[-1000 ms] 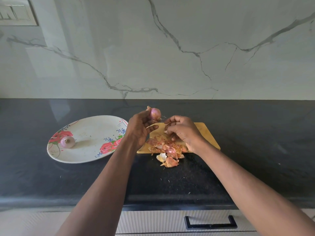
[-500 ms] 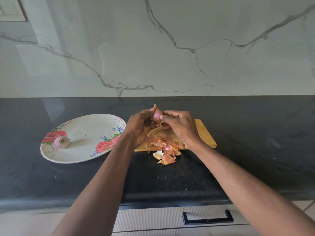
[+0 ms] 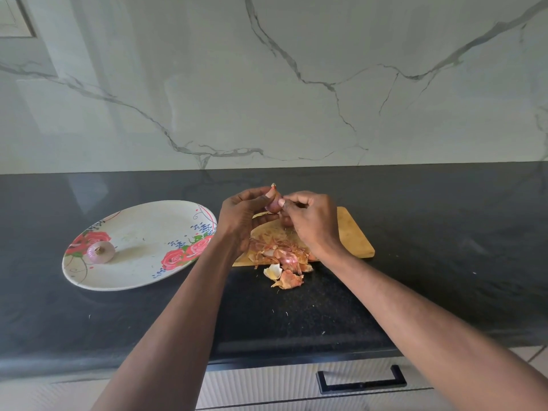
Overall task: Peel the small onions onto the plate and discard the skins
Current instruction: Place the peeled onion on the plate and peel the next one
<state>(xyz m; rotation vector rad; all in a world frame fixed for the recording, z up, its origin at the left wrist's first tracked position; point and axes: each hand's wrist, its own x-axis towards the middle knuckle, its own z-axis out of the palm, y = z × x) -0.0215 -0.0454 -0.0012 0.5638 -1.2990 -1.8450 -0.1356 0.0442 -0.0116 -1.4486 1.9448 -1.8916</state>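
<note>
**Second onion held over the board for peeling**

The black countertop (image 3: 444, 247) carries a floral plate (image 3: 139, 277) toward its left; one peeled onion (image 3: 101, 252) rests at the plate's left edge. The wooden board (image 3: 353, 235) mid-counter catches the skins (image 3: 281, 256), probably why both hands work above it. The left hand (image 3: 240, 221) grips the small onion (image 3: 274, 203); the right hand (image 3: 314, 223) pinches at its side.

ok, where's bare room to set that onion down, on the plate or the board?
Plate: most of its middle and right is bare; one peeled onion sits at its left end. Cutting board: only the right end is free. Its near-left part is crowded with skins, spilling onto the counter. Both hands hold the onion above the board.
</note>
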